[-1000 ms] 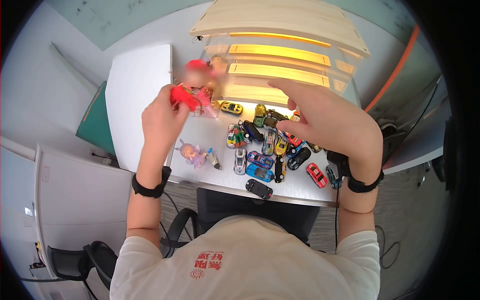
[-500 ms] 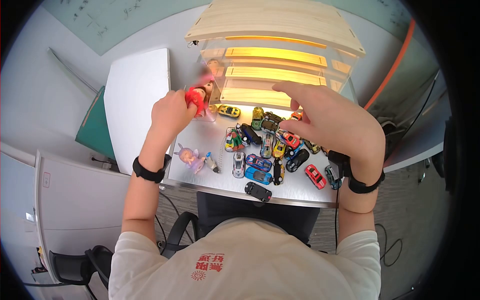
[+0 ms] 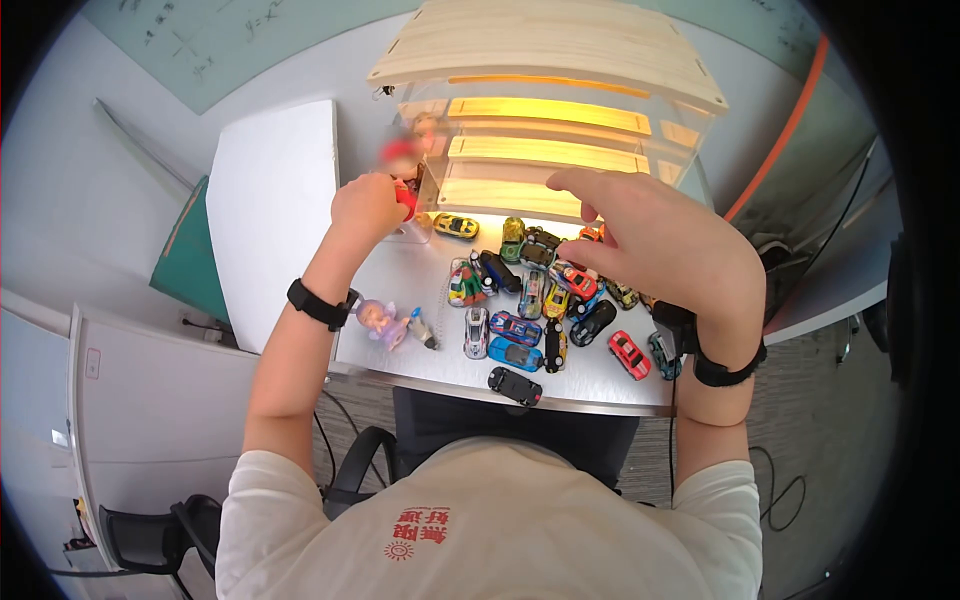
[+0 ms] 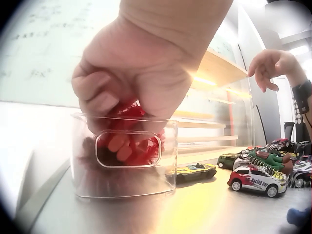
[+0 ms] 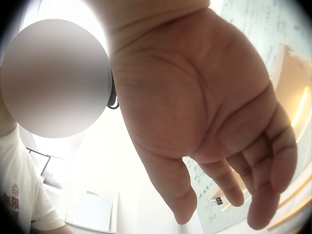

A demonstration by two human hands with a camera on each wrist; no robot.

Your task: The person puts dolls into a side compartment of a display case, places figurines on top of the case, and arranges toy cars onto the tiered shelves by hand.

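Observation:
My left hand (image 3: 368,208) reaches down at the rim of a clear plastic bin (image 4: 80,178), left of the display case. Its fingers and thumb pinch a doll in red clothing (image 4: 130,113), which is partly inside the bin behind the front wall. The hand covers much of the doll. A red-topped doll (image 3: 400,150), blurred, shows just beyond the hand in the head view. My right hand (image 3: 655,225) hovers over the toy cars (image 3: 575,280), fingers loosely bent and apart, palm bare in the right wrist view (image 5: 195,97).
A wooden-shelved display case (image 3: 550,45) with lit shelves and clear sides stands at the back. Several toy cars crowd the table's middle. A purple winged doll (image 3: 383,322) and a small blue-and-grey figure (image 3: 423,328) lie at front left. A white board (image 3: 270,200) stands further left.
My left hand has moved right and lowered the red-clothed doll from beside the bin down into it. My right hand has stayed nearly still above the cars.

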